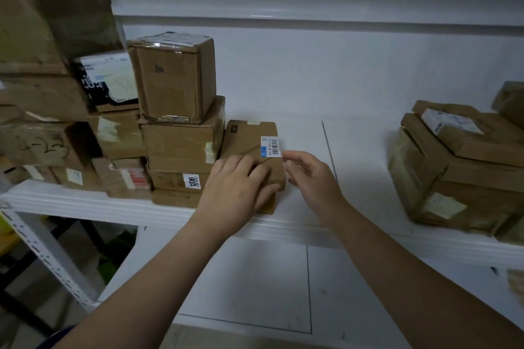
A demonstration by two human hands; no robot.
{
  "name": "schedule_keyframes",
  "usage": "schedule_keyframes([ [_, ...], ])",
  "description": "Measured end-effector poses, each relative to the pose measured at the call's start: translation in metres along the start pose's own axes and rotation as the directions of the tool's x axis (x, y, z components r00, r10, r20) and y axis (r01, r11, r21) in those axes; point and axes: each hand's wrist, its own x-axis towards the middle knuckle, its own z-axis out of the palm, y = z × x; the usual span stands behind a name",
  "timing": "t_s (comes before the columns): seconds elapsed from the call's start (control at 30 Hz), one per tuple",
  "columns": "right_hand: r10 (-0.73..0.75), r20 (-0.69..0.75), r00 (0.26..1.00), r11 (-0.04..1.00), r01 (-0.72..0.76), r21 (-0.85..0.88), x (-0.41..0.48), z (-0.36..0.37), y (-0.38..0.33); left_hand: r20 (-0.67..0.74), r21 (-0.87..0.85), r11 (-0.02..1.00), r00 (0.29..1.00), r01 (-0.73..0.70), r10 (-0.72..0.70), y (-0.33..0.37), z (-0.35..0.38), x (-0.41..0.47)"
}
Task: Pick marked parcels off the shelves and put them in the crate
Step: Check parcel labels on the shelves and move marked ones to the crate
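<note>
A flat brown parcel (246, 139) with a white and blue barcode label (271, 146) lies on the white shelf (340, 156), next to a stack of boxes. My left hand (236, 191) lies on the parcel's near end, fingers over its top and thumb at its front edge. My right hand (312, 176) hovers at the parcel's right edge, its fingertips close to the label and loosely bent. Whether they touch the label is unclear. No crate is in view.
Stacked cardboard boxes (178, 122) fill the shelf's left part; one carries a tag reading 1206 (192, 181). Another pile of taped parcels (459, 167) sits at the right. A lower white shelf (255, 286) lies below. A perforated upright (48, 258) stands at left.
</note>
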Motion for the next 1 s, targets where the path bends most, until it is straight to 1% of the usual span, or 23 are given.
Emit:
schedule_keyframes([
  [0.1, -0.090, -0.057, 0.994, 0.993, 0.086, -0.079, -0.003, -0.013, -0.007, -0.022, -0.014, 1.000, 1.000, -0.012, 0.012, 0.008, -0.002, 0.007],
  [0.23, -0.235, -0.127, 0.964, 0.953, 0.203, -0.226, -0.017, -0.044, -0.018, -0.015, -0.032, 0.998, 0.999, -0.045, 0.044, 0.029, -0.003, 0.022],
  [0.33, -0.342, -0.177, 0.923, 0.907, 0.276, -0.317, -0.031, -0.080, -0.022, -0.004, -0.106, 0.992, 0.998, -0.061, 0.061, 0.057, -0.002, 0.037],
  [0.4, -0.432, -0.183, 0.883, 0.846, 0.327, -0.421, -0.041, -0.109, -0.020, 0.010, -0.199, 0.978, 0.998, -0.058, 0.062, 0.081, 0.000, 0.048],
  [0.5, -0.494, -0.205, 0.845, 0.759, 0.303, -0.576, -0.059, -0.156, -0.016, 0.058, -0.326, 0.945, 0.997, -0.035, 0.057, 0.121, 0.008, 0.062],
  [0.6, -0.537, -0.200, 0.820, 0.638, 0.240, -0.732, -0.075, -0.197, -0.012, 0.088, -0.482, 0.876, 0.995, 0.006, 0.042, 0.160, 0.014, 0.075],
  [0.7, -0.528, -0.193, 0.827, 0.541, 0.152, -0.828, -0.084, -0.232, -0.010, 0.086, -0.585, 0.811, 0.996, 0.021, 0.036, 0.194, 0.017, 0.094],
  [0.8, -0.429, -0.178, 0.885, 0.469, 0.051, -0.882, -0.085, -0.258, -0.005, 0.065, -0.624, 0.781, 0.997, 0.000, 0.052, 0.222, 0.019, 0.122],
  [0.87, -0.371, -0.145, 0.917, 0.425, 0.029, -0.905, -0.083, -0.269, 0.000, 0.076, -0.607, 0.794, 0.993, -0.026, 0.091, 0.235, 0.023, 0.141],
  [0.9, -0.353, -0.121, 0.928, 0.414, 0.038, -0.910, -0.082, -0.274, 0.001, 0.097, -0.576, 0.816, 0.987, -0.046, 0.124, 0.240, 0.025, 0.149],
  [0.93, -0.336, -0.100, 0.937, 0.417, 0.052, -0.907, -0.081, -0.277, 0.003, 0.123, -0.534, 0.842, 0.980, -0.071, 0.160, 0.244, 0.027, 0.156],
  [1.0, -0.288, -0.077, 0.955, 0.466, 0.070, -0.882, -0.080, -0.280, 0.003, 0.165, -0.456, 0.884, 0.966, -0.103, 0.198, 0.248, 0.032, 0.163],
])
